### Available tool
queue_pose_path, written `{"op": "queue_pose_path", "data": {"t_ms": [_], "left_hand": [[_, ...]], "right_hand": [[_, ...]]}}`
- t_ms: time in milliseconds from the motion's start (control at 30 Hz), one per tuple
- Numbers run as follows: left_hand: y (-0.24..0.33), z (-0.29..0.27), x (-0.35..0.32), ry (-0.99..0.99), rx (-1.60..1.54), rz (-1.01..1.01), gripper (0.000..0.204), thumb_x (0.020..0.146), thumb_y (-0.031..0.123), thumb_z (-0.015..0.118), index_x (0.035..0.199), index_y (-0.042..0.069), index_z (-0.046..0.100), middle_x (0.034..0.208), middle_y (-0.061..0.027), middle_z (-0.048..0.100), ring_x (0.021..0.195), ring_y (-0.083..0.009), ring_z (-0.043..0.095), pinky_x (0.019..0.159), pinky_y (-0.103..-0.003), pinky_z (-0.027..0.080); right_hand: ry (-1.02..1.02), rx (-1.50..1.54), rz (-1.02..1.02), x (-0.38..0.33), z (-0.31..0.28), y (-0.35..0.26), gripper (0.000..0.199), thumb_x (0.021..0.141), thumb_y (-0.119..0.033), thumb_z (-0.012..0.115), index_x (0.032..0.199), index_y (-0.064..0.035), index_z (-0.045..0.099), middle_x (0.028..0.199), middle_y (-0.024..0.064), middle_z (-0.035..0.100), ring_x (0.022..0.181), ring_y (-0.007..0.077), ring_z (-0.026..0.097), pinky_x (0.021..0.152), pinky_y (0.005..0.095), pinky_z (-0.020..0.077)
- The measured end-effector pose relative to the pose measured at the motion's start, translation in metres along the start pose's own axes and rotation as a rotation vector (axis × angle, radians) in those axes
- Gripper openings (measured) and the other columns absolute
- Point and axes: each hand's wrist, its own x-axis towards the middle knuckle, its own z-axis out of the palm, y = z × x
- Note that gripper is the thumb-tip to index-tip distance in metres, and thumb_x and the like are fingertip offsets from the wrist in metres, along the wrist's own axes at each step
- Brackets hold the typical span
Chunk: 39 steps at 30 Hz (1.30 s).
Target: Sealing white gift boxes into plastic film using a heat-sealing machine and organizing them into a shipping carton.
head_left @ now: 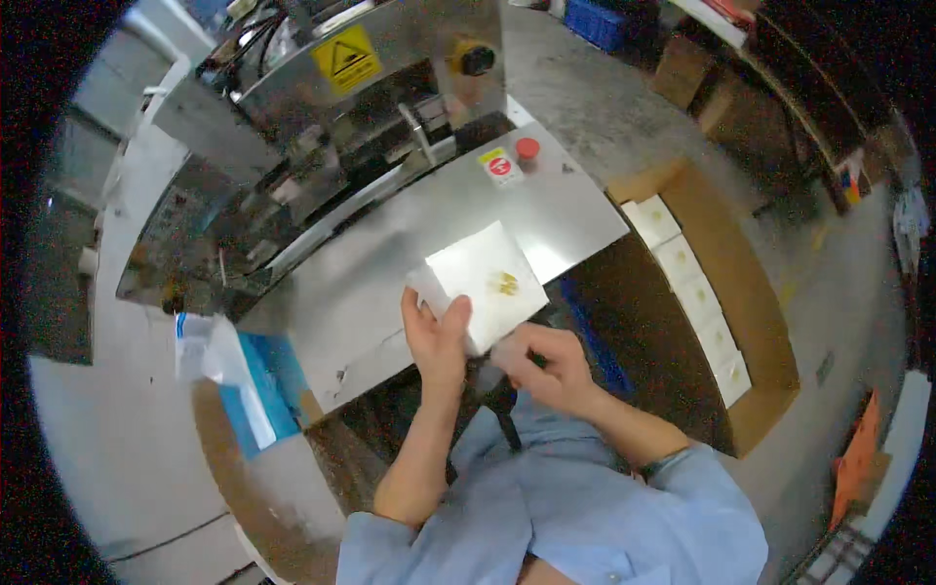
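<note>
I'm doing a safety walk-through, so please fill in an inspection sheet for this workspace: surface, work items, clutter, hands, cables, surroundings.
Surface: flat silver metal worktop, with a round red button near its far right corner.
Work items: white square box with a gold mark, held up; a row of similar white boxes stands in an open brown cardboard carton at right.
Clutter: crumpled blue-and-white packaging at left.
Hands: left hand grips the box; right hand is curled by its lower edge, grip unclear.
Cables: dark cable-like strands at upper left, blurred.
Surroundings: grey floor, blue plastic crate, yellow warning label on a silver metal machine.
</note>
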Motion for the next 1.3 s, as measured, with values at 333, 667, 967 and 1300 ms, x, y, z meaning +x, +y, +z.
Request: {"op": "queue_pose_path", "data": {"t_ms": [333,667,967,1300], "left_hand": [[0.055,-0.046,-0.027,-0.83,-1.008,-0.325,0.105,0.071,0.048,0.063,0.151,-0.003,0.021,0.141,-0.0207,0.048,0.127,-0.033,0.051,0.107,-0.048,0.043],[0.032,-0.032,-0.035,-0.664,-0.242,-0.57,0.084,0.062,0.025,0.069,0.133,-0.011,0.044,0.123,-0.0217,0.059,0.109,-0.0313,0.064,0.092,-0.038,0.053],[0.022,0.04,-0.022,-0.482,0.218,-0.224,0.067,0.072,0.015,0.068,0.131,-0.007,0.044,0.12,-0.016,0.06,0.107,-0.0233,0.063,0.092,-0.032,0.049],[0.046,-0.02,-0.032,-0.125,0.256,-0.053,0.013,0.098,0.01,0.057,0.101,-0.002,0.058,0.088,-0.0156,0.069,0.078,-0.0237,0.069,0.072,-0.031,0.055]], "right_hand": [[-0.013,0.155,0.369,0.003,-0.039,0.028,0.016,0.096,-0.016,0.06,0.1,-0.0024,0.067,0.086,0.0039,0.066,0.075,0.0108,0.064,0.068,0.0253,0.0544],[-0.033,0.246,0.409,0.0,-0.039,0.026,0.026,0.096,-0.019,0.061,0.117,-0.0049,0.067,0.092,0.0047,0.07,0.081,0.0139,0.064,0.074,0.0321,0.0531],[0.176,0.445,0.499,-0.055,-0.072,0.039,0.072,0.081,-0.018,0.079,0.141,-0.0043,0.042,0.128,0.0086,0.059,0.118,0.0183,0.056,0.102,0.0373,0.0445],[0.967,0.495,0.459,-0.003,-0.324,0.167,0.058,0.087,-0.038,0.073,0.128,-0.0009,0.055,0.119,0.0091,0.064,0.106,0.0224,0.062,0.081,0.044,0.0532]]}}
